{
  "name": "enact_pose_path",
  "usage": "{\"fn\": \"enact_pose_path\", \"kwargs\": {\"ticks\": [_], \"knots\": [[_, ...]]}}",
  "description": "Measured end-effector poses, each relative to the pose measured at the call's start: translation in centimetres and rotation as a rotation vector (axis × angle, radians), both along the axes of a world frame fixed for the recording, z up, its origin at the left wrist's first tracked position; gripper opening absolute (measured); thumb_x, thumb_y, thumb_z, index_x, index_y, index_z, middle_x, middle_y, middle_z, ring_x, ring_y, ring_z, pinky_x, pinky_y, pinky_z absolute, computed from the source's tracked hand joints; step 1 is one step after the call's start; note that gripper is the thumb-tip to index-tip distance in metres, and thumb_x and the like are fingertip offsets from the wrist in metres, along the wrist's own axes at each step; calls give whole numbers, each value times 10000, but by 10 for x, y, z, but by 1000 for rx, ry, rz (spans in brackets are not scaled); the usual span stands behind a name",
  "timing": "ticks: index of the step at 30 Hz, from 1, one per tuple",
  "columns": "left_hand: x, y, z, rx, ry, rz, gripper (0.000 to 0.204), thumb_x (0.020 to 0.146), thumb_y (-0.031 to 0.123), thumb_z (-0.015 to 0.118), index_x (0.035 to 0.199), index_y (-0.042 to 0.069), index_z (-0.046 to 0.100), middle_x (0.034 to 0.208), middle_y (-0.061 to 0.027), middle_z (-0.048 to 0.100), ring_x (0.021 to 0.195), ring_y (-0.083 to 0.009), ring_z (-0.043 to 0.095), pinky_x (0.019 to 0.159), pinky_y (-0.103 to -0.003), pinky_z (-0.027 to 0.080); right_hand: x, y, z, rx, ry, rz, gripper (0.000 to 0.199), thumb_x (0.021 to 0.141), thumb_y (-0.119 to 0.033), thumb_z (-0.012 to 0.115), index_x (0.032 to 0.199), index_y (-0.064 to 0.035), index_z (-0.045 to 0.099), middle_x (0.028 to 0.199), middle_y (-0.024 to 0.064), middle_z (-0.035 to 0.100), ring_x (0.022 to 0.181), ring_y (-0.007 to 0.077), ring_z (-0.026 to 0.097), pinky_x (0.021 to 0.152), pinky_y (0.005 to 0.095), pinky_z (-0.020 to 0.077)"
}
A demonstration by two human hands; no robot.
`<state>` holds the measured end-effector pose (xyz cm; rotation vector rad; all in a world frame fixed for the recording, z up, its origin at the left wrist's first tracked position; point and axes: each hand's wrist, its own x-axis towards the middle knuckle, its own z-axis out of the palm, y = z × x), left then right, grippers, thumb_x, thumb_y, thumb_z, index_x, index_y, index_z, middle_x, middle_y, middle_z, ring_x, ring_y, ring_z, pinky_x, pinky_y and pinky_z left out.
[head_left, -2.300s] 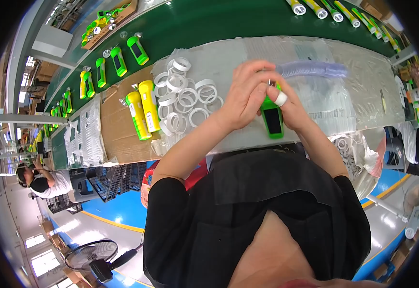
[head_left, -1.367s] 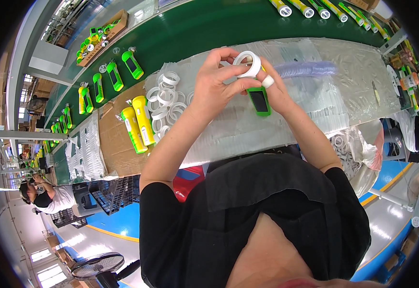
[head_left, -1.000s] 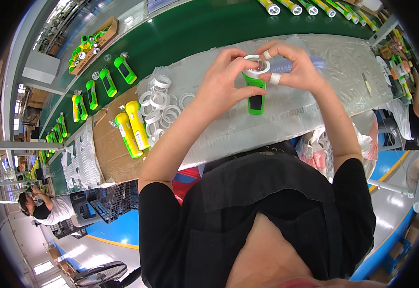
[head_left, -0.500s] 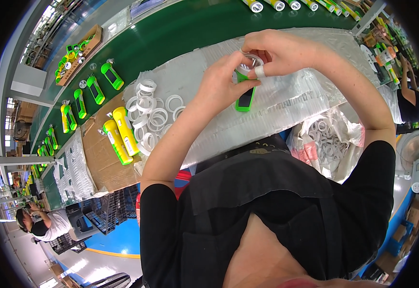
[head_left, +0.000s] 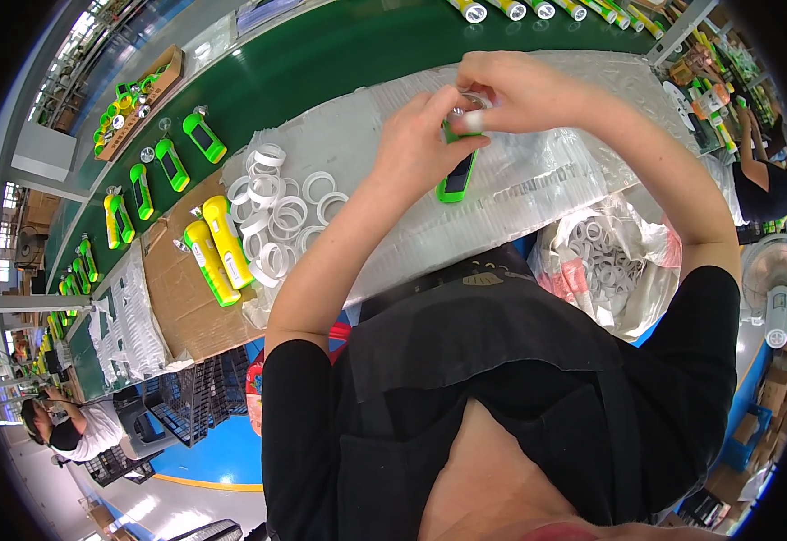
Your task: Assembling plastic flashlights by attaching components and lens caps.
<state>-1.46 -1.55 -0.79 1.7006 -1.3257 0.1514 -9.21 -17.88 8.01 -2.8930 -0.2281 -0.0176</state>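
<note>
Left hand [head_left: 420, 149] clamped on one green flashlight [head_left: 456, 176], held above the plastic-covered surface [head_left: 538, 180]. Right hand [head_left: 510, 90] pinches shut at its top end, on a white ring [head_left: 473, 119]. Two yellow flashlights [head_left: 217, 248] lie beside a pile of white rings [head_left: 271, 212], count unclear.

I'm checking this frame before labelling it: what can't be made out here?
- Head view: the top end of the green flashlight is hidden by the left hand and right hand.
- Whether a white ring sits on it: covered by fingers.
- Bag of rings: contents too small to count.
</note>
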Motion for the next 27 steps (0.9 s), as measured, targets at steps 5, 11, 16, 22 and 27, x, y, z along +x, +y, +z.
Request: {"fn": "enact_pose_path", "kwargs": {"ticks": [5,11,16,22,27], "knots": [[2,0,1,5,39,5,408,666,219,850,971,126,595,832,-72,628,757,-260,621,656,-380,511,3,3,-16,8,-153,-174,449,753,-424,742,836,-6,601,846,120,612,753,257,606,644,371,469],[1,-2,-3,5,21,-22,397,672,172,861,972,102,610,918,-26,681,743,-207,612,630,-309,467,6,11,5,-102,-12,-135,441,730,-410,750,801,-1,602,806,120,616,716,258,608,614,372,467],[3,-1,-1,-7,52,16,397,671,173,858,975,109,611,939,-18,690,763,-205,625,640,-315,471,7,-9,-6,157,-78,237,310,787,-291,728,869,-22,598,763,102,557,683,233,560,601,334,458],[4,-12,-8,-107,61,-202,587,697,193,846,1201,138,550,1104,-83,663,966,-269,654,825,-366,528,-14,-11,-5,73,-80,42,373,818,-346,703,909,3,606,793,122,563,708,242,577,635,359,452],[-3,45,39,151,372,-400,1067,675,348,876,1490,123,224,1273,-194,570,1119,-313,593,962,-408,479,-50,12,30,499,-330,48,467,909,-320,612,1247,-4,553,983,62,620,817,128,565,721,286,453]]}}
